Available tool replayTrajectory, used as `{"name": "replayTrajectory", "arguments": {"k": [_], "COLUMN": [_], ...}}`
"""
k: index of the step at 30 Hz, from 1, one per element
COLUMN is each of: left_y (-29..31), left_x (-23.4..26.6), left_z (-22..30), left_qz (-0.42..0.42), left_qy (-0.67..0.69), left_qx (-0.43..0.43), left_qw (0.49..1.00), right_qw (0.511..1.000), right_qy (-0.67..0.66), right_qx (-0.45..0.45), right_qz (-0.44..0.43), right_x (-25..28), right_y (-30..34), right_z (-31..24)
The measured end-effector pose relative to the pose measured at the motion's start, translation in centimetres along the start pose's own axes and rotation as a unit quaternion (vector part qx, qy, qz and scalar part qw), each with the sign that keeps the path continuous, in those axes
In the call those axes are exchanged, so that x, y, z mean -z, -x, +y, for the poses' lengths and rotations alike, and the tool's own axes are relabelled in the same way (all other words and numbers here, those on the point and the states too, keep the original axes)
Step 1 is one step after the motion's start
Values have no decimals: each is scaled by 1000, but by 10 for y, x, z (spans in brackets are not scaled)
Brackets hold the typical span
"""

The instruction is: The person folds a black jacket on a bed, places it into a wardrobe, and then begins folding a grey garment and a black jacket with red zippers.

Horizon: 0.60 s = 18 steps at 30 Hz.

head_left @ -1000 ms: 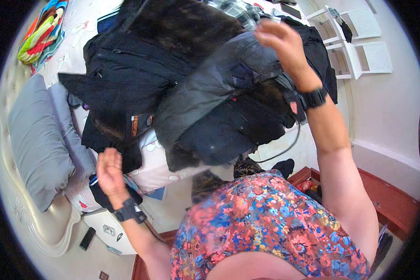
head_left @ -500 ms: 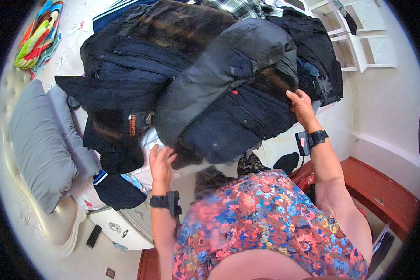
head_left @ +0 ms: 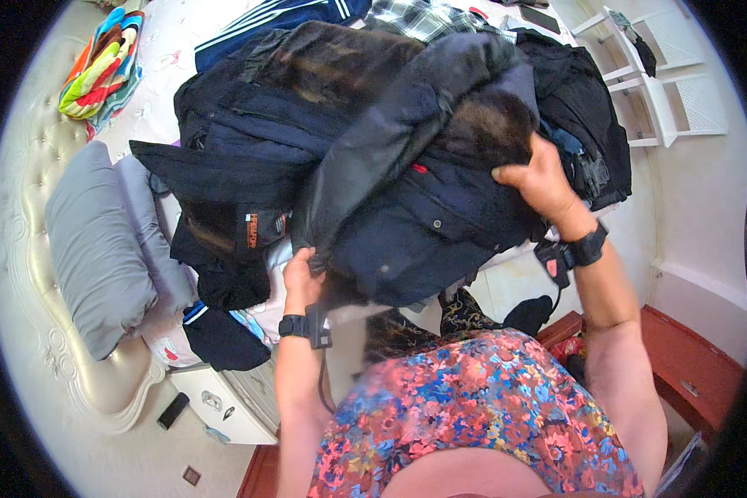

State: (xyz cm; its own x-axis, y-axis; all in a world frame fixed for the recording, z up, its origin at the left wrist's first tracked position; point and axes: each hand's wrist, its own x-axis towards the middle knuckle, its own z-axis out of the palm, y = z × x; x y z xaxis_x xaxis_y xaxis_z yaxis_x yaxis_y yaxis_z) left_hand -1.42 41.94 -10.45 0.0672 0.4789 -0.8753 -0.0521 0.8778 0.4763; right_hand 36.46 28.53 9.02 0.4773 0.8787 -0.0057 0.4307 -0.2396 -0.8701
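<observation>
A dark navy coat (head_left: 465, 224) with brown fur lining lies spread over the bed. Its dark grey sleeve-like section (head_left: 365, 158) runs diagonally across it, from upper right to lower left. My left hand (head_left: 302, 280) is closed on the lower end of that section. At the coat's right edge, beside the brown fur (head_left: 494, 124), my right hand (head_left: 549, 184) grips the fabric with the thumb on top. The fingers beneath are partly hidden. Left of the grey section spreads a black hood-like piece (head_left: 224, 178) with an orange and white label.
More dark clothes (head_left: 593, 100) lie to the right, with a plaid shirt (head_left: 423, 21) and a striped navy garment (head_left: 278, 25) behind. Grey pillows (head_left: 100, 257) lean at the headboard (head_left: 46, 307). A white nightstand (head_left: 220, 407) stands lower left, white shelves (head_left: 651, 100) upper right.
My left hand has gone from open fingers to a grip on the grey section's end. That section now looks thinner and stretched. My right hand has shifted its hold on the edge.
</observation>
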Motion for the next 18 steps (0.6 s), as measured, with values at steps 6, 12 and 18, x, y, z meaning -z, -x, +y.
{"name": "replayTrajectory", "arguments": {"k": [6,12,18], "left_y": [107,157,126], "left_x": [-33,-103,-72], "left_z": [3,-80,-69], "left_qz": [-321,-643,-540], "left_qy": [91,-342,-255], "left_qx": [-85,-70,-75], "left_qw": [939,682,799], "right_qw": [996,894,863], "right_qy": [67,406,425], "right_qx": [58,139,14], "right_qz": [-18,129,271], "right_x": [67,232,230], "right_y": [-46,-71,-27], "right_z": [-53,80,171]}}
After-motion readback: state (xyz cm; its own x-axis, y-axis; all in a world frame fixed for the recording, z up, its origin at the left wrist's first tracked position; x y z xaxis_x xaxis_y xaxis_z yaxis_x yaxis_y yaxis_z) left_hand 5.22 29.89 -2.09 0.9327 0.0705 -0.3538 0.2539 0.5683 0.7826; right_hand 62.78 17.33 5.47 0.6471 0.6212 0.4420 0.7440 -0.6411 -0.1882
